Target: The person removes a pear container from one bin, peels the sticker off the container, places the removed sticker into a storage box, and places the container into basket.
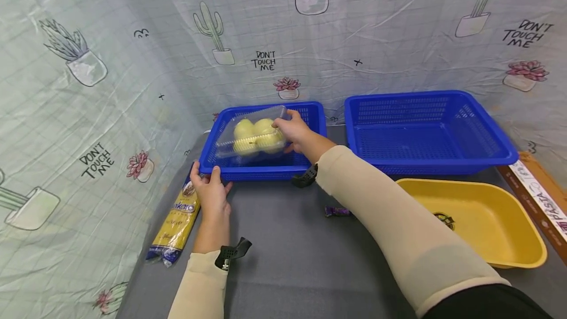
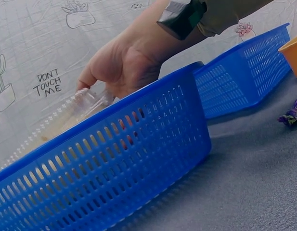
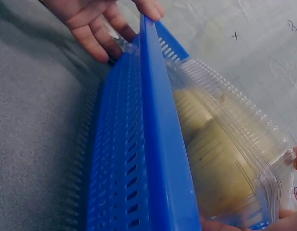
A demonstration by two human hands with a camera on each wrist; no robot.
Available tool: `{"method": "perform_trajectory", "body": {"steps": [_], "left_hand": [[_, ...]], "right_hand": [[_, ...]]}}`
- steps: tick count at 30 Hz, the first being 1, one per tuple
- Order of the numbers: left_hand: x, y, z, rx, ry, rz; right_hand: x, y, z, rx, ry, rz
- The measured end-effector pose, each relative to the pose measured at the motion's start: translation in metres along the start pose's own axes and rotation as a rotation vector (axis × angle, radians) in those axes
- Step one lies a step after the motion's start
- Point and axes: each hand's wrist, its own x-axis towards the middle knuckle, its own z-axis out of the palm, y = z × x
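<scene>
My right hand (image 1: 298, 132) grips the right end of a clear plastic clamshell box (image 1: 226, 147) of pale yellow-green round fruit (image 1: 245, 132). The box sits tilted within the left blue basket (image 1: 261, 176); whether it touches the bottom is hidden. At the basket's front left corner, my left hand (image 1: 212, 196) holds the rim, its thumb over the edge and its other fingers along the outside, as the right wrist view shows. Just left of that hand lies a yellow pasta packet (image 1: 177, 220). Through the slots of the basket wall (image 2: 114, 159), right fingertips show in the left wrist view.
Another blue basket (image 1: 425, 164) stands to the right, with a yellow tub (image 1: 496, 220) in front of it holding a small dark-labelled item (image 1: 444, 220). A purple-wrapped bar (image 1: 336, 211) lies on the grey table. Along the right edge is a box marked PASTA (image 1: 538, 196).
</scene>
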Motion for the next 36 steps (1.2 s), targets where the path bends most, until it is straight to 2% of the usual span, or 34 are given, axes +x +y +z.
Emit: {"method": "perform_trajectory", "body": {"steps": [7,12,17,21,24,28,36], "left_hand": [[-0.001,-0.002,0.000,0.041,-0.001,-0.006],[0.001,-0.002,0.000,0.054,0.004,-0.001],[0.001,-0.002,-0.001,0.053,0.000,-0.007],[0.000,-0.002,-0.002,0.057,0.004,-0.011],[0.000,-0.003,-0.002,0.060,0.001,-0.011],[0.000,-0.002,-0.002,0.061,-0.006,-0.005],[-0.001,0.001,-0.002,0.063,-0.004,0.014]], "right_hand": [[0.001,0.005,-0.002,-0.018,-0.011,0.006],[0.003,0.003,-0.002,-0.006,-0.054,0.021],[0.004,0.001,-0.009,0.015,-0.156,0.016],[0.006,0.002,-0.018,-0.042,-0.261,0.025],[0.008,0.003,-0.023,-0.090,-0.304,0.031],[0.011,0.005,-0.027,-0.125,-0.326,0.028],[0.016,0.009,-0.030,-0.127,-0.350,0.054]]}}
